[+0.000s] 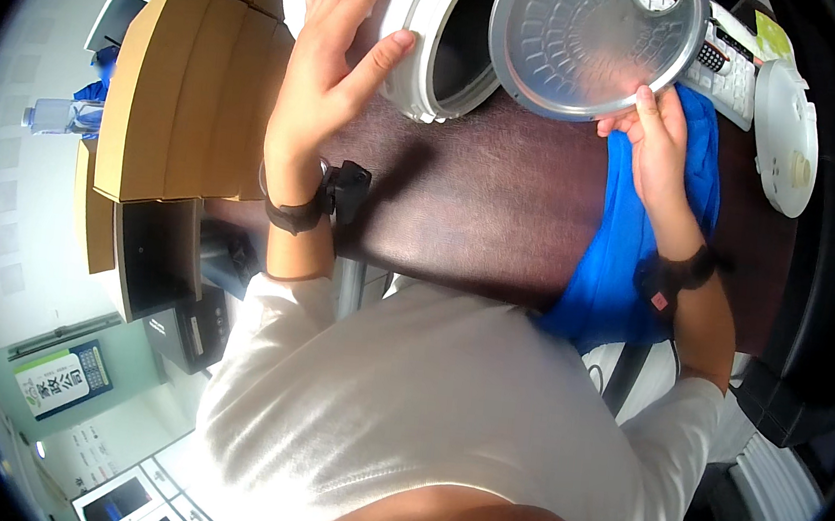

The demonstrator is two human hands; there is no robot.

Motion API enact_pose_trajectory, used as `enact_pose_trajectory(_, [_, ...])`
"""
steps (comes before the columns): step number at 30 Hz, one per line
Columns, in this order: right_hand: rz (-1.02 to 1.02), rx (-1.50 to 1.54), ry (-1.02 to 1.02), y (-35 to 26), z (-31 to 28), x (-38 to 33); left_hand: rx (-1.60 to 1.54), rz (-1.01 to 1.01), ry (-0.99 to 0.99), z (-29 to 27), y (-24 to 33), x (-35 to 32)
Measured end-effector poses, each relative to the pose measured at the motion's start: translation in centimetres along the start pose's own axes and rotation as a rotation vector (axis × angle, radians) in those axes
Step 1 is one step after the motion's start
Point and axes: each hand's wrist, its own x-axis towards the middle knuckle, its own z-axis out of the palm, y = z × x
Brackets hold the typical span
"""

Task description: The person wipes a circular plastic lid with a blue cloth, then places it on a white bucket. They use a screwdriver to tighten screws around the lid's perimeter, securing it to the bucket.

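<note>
A white rice cooker (pixel 430 31) lies on its side on the dark brown table (pixel 482 217), its open mouth facing right. My left hand (pixel 331 61) rests flat against the cooker's outer wall, fingers spread. My right hand (pixel 651 132) pinches the lower rim of a round embossed metal inner lid (pixel 589 41), held tilted just right of the cooker's mouth. A blue cloth (pixel 628 271) lies under my right forearm and hangs over the table's near edge.
A row of tan cardboard boxes (pixel 193 88) lines the table's left side. A white round disc part (pixel 786 135) lies at the right edge, a white keypad device (pixel 722 74) behind the metal lid. A water bottle (pixel 59 116) stands far left.
</note>
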Motion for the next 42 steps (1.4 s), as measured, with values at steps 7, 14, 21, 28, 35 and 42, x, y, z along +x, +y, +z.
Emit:
enact_pose_trajectory(7, [0.038, 0.017, 0.049, -0.2, 0.2, -0.1, -0.010, -0.020, 0.006, 0.0, 0.2, -0.1])
enact_pose_trajectory(14, [0.046, 0.069, 0.065, 0.0, -0.3, 0.0, 0.113, -0.054, 0.055, 0.3, 0.5, -1.6])
enact_pose_trajectory(21, [-0.004, 0.158, 0.165, 0.4, -0.7, 0.2, 0.078, -0.114, 0.194, 1.5, 1.3, -3.7])
enact_pose_trajectory(28, [-0.048, 0.233, 0.170, 1.3, -0.9, 0.3, 0.160, -0.121, 0.321, 2.4, 1.9, -7.0])
enact_pose_trajectory(35, [-0.108, 0.186, 0.229, 1.5, -0.8, 0.0, 0.345, -0.161, 0.312, 3.1, 2.1, -9.6])
enact_pose_trajectory(42, [-0.109, 0.168, 0.224, 1.7, -0.8, 0.0, 0.382, -0.128, 0.297, 2.7, 1.6, -9.8])
